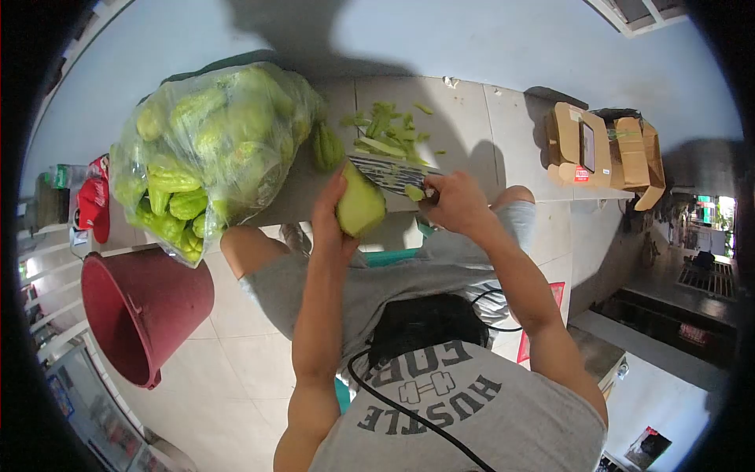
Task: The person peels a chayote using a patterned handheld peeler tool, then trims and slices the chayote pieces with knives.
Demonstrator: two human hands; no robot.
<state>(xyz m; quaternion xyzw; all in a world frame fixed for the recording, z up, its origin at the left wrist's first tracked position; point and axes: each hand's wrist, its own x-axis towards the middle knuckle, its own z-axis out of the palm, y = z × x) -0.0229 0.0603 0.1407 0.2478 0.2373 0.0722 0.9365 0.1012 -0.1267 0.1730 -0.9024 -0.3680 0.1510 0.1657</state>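
Observation:
My left hand [330, 208] is wrapped round a pale green, partly peeled chayote [361, 206]. My right hand [456, 203] grips the handle of a knife [392, 171], whose patterned blade lies against the upper end of the chayote. A bit of green peel [414, 192] clings to the blade near my right fingers. Beyond the blade, green peelings [391, 130] are scattered on the tiled surface [456, 110]. An unpeeled chayote [327, 147] rests between the blade and a large clear plastic bag [259, 169] full of green chayotes.
A dark red bucket [177, 291] stands at the lower left, its mouth facing left in view. Opened cardboard boxes [568, 145] sit on the tiled surface at the right. A red cap [93, 203] lies at the far left. A black cable [417, 415] crosses my shirt.

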